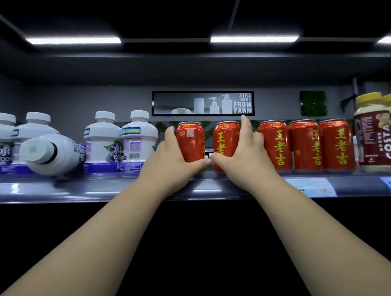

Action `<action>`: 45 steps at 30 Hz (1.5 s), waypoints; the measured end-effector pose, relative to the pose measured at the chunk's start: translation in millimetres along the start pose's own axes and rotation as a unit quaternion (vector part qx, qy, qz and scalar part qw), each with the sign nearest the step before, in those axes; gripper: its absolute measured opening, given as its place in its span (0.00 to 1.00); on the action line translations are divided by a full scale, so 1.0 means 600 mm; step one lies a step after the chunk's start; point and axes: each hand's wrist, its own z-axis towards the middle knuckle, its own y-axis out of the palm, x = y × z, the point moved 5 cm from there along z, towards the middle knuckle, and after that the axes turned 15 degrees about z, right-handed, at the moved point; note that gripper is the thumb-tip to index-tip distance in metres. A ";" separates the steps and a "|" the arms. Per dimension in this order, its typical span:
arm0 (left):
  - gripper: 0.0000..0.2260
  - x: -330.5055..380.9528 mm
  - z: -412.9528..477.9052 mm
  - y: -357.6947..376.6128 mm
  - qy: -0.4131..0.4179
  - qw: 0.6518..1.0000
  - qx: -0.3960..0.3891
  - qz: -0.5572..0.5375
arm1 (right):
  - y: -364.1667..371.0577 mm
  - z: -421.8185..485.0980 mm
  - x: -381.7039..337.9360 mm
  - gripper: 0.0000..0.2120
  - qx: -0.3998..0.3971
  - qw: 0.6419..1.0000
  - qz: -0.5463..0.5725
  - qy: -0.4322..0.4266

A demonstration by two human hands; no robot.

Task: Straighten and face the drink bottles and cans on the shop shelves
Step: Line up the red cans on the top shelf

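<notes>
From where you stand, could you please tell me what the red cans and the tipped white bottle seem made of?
The red cans: probably aluminium, glossy printed coat; silvery bare rims show on top. The tipped white bottle: likely opaque plastic, smooth with soft sheen; moulded shoulders and cap suggest it.

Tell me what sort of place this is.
Probably a shop's drinks aisle: red cans lined up on a shelf, printed price tags along its front edge, and white bottles stocked beside them.
</notes>
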 end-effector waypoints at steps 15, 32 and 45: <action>0.44 -0.004 0.002 0.003 0.000 0.999 0.032 0.002 | -0.003 -0.018 0.004 0.48 0.054 0.996 -0.029 -0.068; 0.40 0.033 0.002 0.001 0.021 0.999 -0.011 -0.032 | -0.019 -0.031 -0.002 0.38 0.094 0.987 0.004 -0.127; 0.43 0.066 -0.014 0.008 0.078 0.995 -0.054 -0.027 | -0.092 -0.094 0.057 0.37 0.124 0.990 -0.050 -0.038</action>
